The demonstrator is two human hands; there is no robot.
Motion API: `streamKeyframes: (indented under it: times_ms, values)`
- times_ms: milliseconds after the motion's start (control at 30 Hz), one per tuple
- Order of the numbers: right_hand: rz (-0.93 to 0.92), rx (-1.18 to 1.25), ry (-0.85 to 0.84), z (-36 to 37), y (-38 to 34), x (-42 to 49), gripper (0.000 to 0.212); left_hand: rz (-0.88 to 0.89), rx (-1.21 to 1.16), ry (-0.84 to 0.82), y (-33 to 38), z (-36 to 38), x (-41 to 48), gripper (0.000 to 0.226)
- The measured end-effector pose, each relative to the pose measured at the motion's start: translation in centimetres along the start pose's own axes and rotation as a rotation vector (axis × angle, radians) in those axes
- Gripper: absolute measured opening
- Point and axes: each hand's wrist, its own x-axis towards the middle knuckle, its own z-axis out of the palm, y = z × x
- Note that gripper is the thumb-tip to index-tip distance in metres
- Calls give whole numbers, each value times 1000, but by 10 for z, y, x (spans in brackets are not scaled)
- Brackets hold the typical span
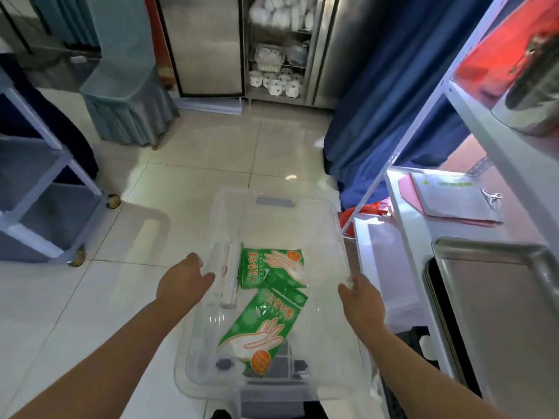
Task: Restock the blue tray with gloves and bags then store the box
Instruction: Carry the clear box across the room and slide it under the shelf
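Lengthwise away, clear box (pixel 278 225) with two glove packets (pixel 272 267) and bag roll (pixel 231 275) inside is gripped at its side rims by left hand (pixel 184 279) and right hand (pixel 360 297).

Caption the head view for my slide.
Left hand and right hand hold a clear box with two green glove packs and a bag roll above the floor.

The near green glove packet (pixel 263 325) in the clear box (pixel 338 225) carries a row of Chinese characters along its far edge that seems to read 一次性手套. The far green glove packet (pixel 273 267) bears a line of orange characters along its left edge, too blurred to read. On the right shelf (pixel 402 201), a clipped sheet (pixel 453 198) has a green heading, illegible.
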Motion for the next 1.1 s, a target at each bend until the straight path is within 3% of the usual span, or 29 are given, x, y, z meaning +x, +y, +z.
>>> streamKeyframes:
  times_ms: [167,233,533,733,867,967,1100]
  values:
    - [43,-5,20,-7,-9,55,30,23,22,-67,45,9,64,35]
    - [148,35,60,-12,-10,126,31,81,71,-105,92,27,144,35]
    - [351,103,116,-16,-20,195,26,246,140,-251,170,42,255,31]
    - [580,129,163,9,-30,233,25,407,257,-433,216,73,349,32]
    - [744,185,241,32,-52,252,13,550,315,-538,244,94,415,30]
    - [864,203,290,51,-62,265,25,646,373,-576,266,111,451,20]
    - [997,300,356,80,-63,278,25,739,432,-597,293,143,485,21]
